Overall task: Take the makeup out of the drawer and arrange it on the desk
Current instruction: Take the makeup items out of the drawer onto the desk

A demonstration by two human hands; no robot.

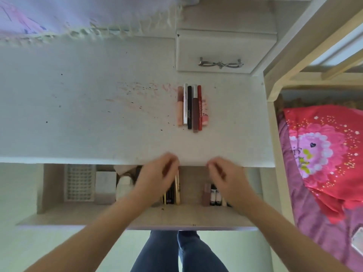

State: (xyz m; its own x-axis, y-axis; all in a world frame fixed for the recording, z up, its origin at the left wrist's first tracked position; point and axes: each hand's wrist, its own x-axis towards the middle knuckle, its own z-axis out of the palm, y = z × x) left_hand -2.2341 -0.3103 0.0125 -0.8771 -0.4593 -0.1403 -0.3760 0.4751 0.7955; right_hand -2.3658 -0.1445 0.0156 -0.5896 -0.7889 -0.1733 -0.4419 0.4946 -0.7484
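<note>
**Both hands over open drawer, part of makeup already on desk**

Nearest: legs in jeans (pixel 176 252), under the pulled-out drawer (pixel 98 214). Inside drawer, left to right: white tray w/ small cells (pixel 79 182), white box (pixel 105 182), pale bottle (pixel 124 186), dark pencils (pixel 171 193) w/ one cream-coloured stick, then short tubes (pixel 213 194) at the right.

Left hand (pixel 157 173) above the pencils, fingers curled down, blurred. Cannot tell if pinching something or holding nothing. Right hand (pixel 225 173) above the short tubes, fingers also curled, also blurred; grip cannot tell. Both knuckles near the front edge of desk (pixel 78 114).

Further: row of six lip and eye sticks (pixel 191 107) lying side by side on desk, touching, ends about level. Pink and dark smears left of the row. Behind: small drawer unit w/ metal handle (pixel 221 62). Far right: bed w/ pink-red cover (pixel 324 154).

Risks, as judgement:
- Round sticks roll easy; putting new ones too close could push the row apart.
- Desk edge hangs over drawer, so lifted hand could knock it and drop smth back.
- Taking several pencils at once, one could slip out.
- Old smears could dirty the tubes.
</note>
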